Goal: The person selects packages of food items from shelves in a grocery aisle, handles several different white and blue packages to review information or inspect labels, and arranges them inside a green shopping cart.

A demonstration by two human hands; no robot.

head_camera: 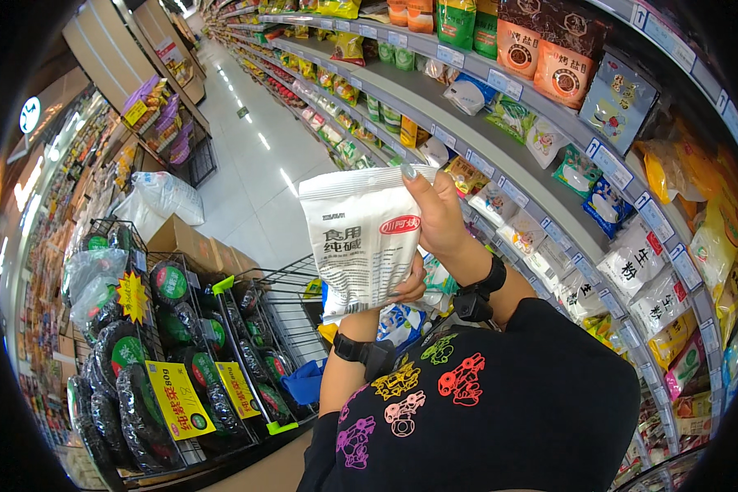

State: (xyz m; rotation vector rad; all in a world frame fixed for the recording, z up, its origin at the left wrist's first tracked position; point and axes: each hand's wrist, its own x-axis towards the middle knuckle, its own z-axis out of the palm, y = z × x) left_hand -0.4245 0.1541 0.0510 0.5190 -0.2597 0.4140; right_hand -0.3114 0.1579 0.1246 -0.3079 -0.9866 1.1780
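Observation:
A white plastic packet (pixel 350 246) with a crimped top edge and dark printing is held up in front of my chest, its printed face towards me. My right hand (pixel 441 212) grips its upper right side, thumb on the front near the top corner. From below, my left hand (pixel 411 281) reaches behind the packet, and its fingertips curl round the lower right edge. The packet hides most of that palm. Just beyond my forearms is a wire shopping cart (pixel 289 295), with a blue and white packet (pixel 401 326) and other goods partly hidden behind my arms.
Shelves of bagged goods (pixel 630 264) curve along my right. To the left stands a wire display (pixel 190 452) of round black plastic-wrapped packs with yellow price signs (pixel 178 400). Cardboard boxes (pixel 187 243) and a white sack (pixel 169 197) sit beyond it. A tiled aisle (pixel 252 147) runs ahead.

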